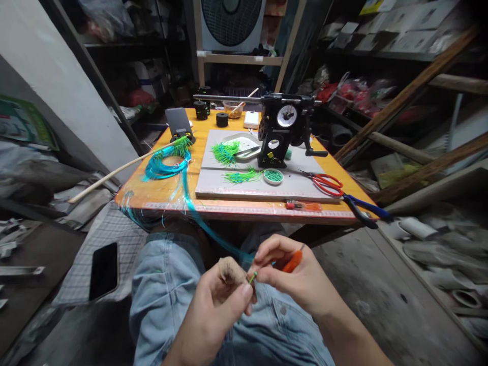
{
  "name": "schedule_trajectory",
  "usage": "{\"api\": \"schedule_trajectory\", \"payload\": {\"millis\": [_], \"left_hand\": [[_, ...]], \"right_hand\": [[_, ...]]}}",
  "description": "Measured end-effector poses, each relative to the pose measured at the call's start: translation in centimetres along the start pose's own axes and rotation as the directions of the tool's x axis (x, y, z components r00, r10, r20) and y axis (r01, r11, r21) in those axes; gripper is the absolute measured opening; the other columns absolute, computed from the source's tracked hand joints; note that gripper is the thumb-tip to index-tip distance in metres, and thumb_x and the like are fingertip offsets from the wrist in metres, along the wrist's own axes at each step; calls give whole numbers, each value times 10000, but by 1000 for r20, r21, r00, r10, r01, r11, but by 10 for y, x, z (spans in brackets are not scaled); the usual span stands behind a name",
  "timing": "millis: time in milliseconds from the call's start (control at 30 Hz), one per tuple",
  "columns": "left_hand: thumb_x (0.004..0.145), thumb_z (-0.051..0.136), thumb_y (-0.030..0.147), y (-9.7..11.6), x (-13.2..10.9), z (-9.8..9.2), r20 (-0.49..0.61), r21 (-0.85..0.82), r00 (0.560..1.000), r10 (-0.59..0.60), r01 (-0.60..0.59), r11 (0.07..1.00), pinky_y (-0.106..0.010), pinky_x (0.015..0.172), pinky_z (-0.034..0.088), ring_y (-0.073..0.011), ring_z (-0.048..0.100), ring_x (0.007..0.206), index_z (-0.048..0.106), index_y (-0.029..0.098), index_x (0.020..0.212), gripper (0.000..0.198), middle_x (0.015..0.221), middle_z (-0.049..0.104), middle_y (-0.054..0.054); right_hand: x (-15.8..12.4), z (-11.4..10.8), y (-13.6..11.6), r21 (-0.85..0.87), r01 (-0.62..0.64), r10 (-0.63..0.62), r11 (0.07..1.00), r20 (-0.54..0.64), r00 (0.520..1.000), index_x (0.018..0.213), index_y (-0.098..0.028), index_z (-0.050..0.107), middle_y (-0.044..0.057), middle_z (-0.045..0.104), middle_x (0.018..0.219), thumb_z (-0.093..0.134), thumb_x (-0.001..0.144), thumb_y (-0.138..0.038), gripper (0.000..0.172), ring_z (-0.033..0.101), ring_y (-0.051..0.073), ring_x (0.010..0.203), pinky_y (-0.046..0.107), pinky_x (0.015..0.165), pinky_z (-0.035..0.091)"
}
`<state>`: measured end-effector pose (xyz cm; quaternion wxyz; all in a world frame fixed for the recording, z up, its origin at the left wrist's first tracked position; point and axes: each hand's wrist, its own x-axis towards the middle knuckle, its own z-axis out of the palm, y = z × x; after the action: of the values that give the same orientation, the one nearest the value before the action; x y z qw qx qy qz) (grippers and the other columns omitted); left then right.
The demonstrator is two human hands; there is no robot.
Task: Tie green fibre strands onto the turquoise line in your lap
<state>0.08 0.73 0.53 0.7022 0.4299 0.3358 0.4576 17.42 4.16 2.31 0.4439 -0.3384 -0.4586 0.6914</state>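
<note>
Above my lap, my left hand (217, 302) pinches a thin green strand with a small bead-like tip (252, 277) between thumb and forefinger. A tan wrap (231, 269) covers that forefinger. My right hand (292, 277) is closed right beside it, its fingertips meeting at the strand's tip. An orange-handled tool (293, 261) is tucked in the right hand; its working end is mostly hidden. Teal fibres (200, 218) run from a coiled bundle (158, 165) on the table down to my fingers. On the board lie green tufted pieces (225, 152) and a small dish of green beads (273, 177).
A black cranked machine (278, 132) stands on the grey board (229, 190). Red-handled scissors (328, 184), blue-handled pliers (366, 208) and an orange lighter (304, 206) lie near the table's front edge. A wooden stick (114, 175) overhangs the left side. A phone (104, 272) rests beside my leg.
</note>
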Motion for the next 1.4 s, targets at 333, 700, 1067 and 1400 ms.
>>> {"api": "schedule_trajectory", "payload": {"millis": [333, 700, 1067, 1400], "left_hand": [[899, 665, 385, -1, -2, 0, -18, -4, 1000, -12, 12, 1000, -243, 669, 407, -128, 499, 677, 554, 178, 742, 283, 672, 539, 23], [879, 675, 253, -2, 1, 7, -221, 233, 966, 133, -80, 969, -242, 710, 461, -143, 593, 713, 667, 181, 711, 183, 706, 641, 1], [835, 677, 124, -8, 4, -1, -242, 327, 952, 187, -102, 940, -223, 733, 494, -136, 641, 734, 741, 219, 827, 115, 774, 717, 7], [840, 724, 145, -3, 7, -8, -227, 77, 954, 198, -185, 980, -167, 771, 505, -105, 653, 821, 806, 269, 847, 149, 841, 715, 19]], "right_hand": [[-5, 3, -10, -254, 58, -63, 966, -10, 998, 848, -191, 663, 10, 767, 753, 856, 717, -161, 235, 702, 128, 622, 197, 583, 542], [-6, 0, -13, -436, 220, -203, 873, 86, 975, 898, -225, 796, 14, 619, 800, 761, 833, -234, 74, 577, 120, 712, 219, 611, 465], [-12, -5, -4, 133, 151, -152, 979, 1, 988, 811, -221, 733, 30, 643, 836, 739, 858, -312, 103, 621, 96, 565, 115, 344, 437], [-15, 16, -2, 45, -139, 145, 989, -202, 969, 896, -185, 656, -55, 633, 668, 905, 639, -225, 360, 476, 21, 365, 78, 280, 388]]}}
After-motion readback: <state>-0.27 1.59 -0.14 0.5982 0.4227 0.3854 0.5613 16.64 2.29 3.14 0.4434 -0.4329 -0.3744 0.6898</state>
